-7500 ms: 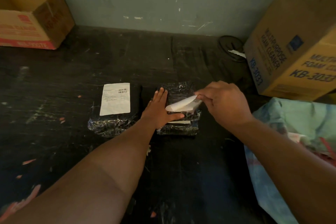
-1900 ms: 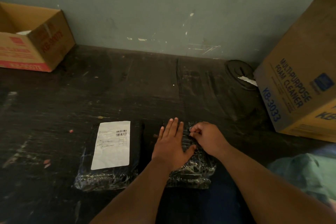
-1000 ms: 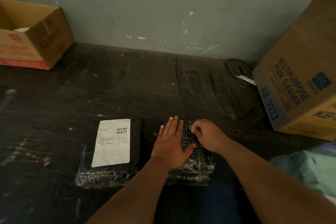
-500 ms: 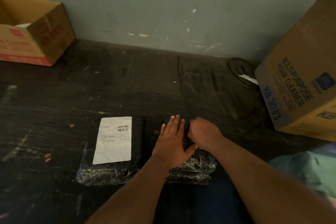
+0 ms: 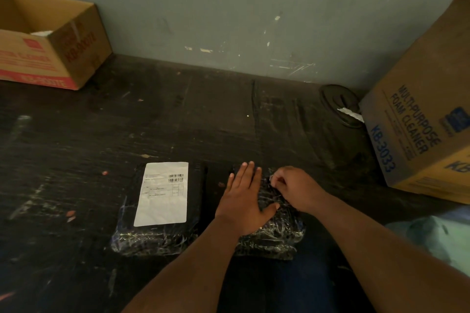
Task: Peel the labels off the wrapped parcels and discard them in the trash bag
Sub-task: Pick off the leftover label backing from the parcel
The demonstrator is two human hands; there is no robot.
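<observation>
Left hand (image 5: 243, 204) flat, fingers straight, pressing right parcel (image 5: 273, 232) near desk (image 5: 76, 134) front edge. Right hand (image 5: 292, 189) curled, pinching wrap; main label gone since earlier, likely picking residue. Left parcel (image 5: 157, 211) label (image 5: 162, 193) untouched: next.

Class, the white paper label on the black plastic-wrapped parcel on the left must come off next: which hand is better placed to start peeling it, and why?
Probably the left hand: it lies flat nearest the white paper label, while the right hand picks at the other parcel, farther away.

Two black wrapped parcels (image 5: 274, 236) lie flat side by side, left one's white label (image 5: 162, 193) apparently intact.
</observation>
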